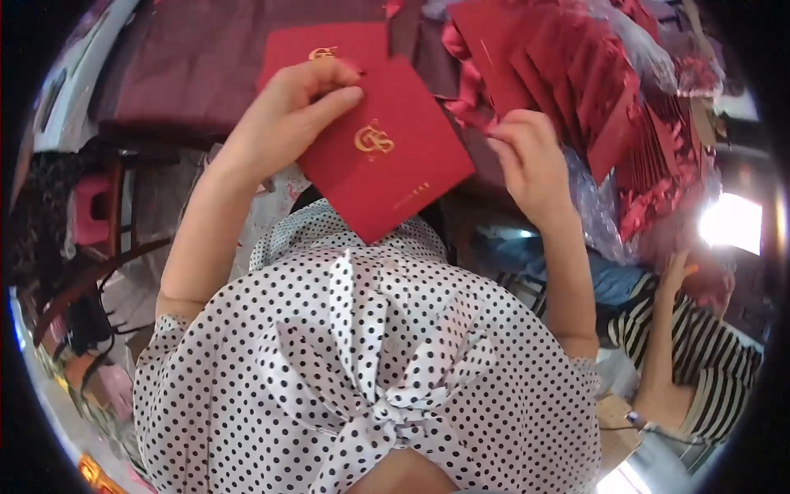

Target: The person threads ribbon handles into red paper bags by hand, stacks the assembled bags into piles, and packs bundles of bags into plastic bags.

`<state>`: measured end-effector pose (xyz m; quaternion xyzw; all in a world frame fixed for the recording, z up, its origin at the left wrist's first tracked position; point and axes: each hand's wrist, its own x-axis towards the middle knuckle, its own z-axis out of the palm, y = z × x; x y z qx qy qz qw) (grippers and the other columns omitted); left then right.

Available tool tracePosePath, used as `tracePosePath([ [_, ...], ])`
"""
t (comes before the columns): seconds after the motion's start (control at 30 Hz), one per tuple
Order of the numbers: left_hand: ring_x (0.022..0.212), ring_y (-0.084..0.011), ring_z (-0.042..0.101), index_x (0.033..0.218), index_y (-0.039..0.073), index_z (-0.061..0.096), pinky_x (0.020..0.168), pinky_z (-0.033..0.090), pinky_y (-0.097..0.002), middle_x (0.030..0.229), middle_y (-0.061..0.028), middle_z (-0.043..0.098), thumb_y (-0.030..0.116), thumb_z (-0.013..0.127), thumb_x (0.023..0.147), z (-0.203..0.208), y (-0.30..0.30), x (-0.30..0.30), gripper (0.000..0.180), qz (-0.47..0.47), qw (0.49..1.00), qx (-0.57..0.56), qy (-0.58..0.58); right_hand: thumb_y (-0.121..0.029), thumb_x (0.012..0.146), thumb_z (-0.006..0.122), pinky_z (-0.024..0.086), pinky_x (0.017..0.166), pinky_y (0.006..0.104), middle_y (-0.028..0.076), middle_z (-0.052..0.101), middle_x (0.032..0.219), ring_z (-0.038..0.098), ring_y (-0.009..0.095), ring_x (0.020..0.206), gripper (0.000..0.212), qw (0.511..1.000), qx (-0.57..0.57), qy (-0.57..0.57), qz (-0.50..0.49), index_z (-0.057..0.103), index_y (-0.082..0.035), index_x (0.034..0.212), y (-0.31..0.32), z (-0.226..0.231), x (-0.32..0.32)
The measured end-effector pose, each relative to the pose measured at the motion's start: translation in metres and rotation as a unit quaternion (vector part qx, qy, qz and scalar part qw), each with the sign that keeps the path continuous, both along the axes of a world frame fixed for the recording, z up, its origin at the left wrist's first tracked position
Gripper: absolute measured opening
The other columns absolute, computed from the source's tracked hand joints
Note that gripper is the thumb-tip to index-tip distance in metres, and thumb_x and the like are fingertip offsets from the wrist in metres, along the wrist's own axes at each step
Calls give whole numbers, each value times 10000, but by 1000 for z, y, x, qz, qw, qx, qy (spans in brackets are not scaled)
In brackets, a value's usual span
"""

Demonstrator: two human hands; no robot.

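Observation:
My left hand (pixel 309 111) pinches the upper corner of a square red card (pixel 411 152) between thumb and fingers. The card hangs tilted over my lap, with a gold emblem and small gold print on its face. My right hand (pixel 531 160) is to the right of the card, apart from it. Its thumb and fingers are pinched together on a dark red ribbon (pixel 469 115) that runs toward the card's right edge. Where the ribbon joins the card, if it does, I cannot make out. Behind my left hand, another red card (pixel 284 49) with a gold emblem lies on the table.
A dark red cloth (pixel 173 66) covers the table. At the right is a fanned pile of red cards (pixel 559 82) with red ribbons, beside clear plastic wrap (pixel 597 202). A person in a striped top (pixel 720 362) is at the far right. A wooden chair (pixel 115 206) stands at left.

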<state>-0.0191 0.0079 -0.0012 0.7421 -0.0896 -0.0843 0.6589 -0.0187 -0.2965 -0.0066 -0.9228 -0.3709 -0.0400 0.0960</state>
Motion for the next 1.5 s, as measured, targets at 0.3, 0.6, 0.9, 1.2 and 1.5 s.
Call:
tracePosePath([
  [0.3,873,-22,536,968,22,594,794,437,-172,929,43,588,99,600,894,-3,6,11,107,-63,980,-122,145,22,935,446,481,718,283,217,594,975,587,159,737,93,830,538,146,9,424,10,1025,72,22,-9],
  [0.6,881,-38,566,1015,20,585,813,454,-185,937,33,602,55,630,848,-12,13,16,177,-85,959,-211,167,-115,860,630,480,630,258,82,632,749,613,119,693,123,879,424,202,-79,604,2,886,107,22,18],
  [0.9,848,-32,574,995,40,596,792,464,-183,927,33,612,70,633,854,-22,17,20,149,-91,950,-246,169,-106,836,640,420,549,195,12,603,698,521,34,631,115,938,283,177,-98,629,6,860,119,37,19],
  [1.2,838,-19,539,955,49,594,773,442,-182,892,54,586,82,607,878,-15,12,10,85,-54,980,-168,94,-96,779,610,479,630,371,162,607,770,615,304,710,103,965,205,162,-32,578,0,798,120,46,25],
  [1.5,616,-181,550,933,-15,549,546,425,-293,739,-122,590,35,603,831,-5,4,1,126,68,983,36,-169,-90,801,578,491,667,390,162,558,759,601,297,791,144,995,53,-43,76,500,6,874,136,50,29],
])
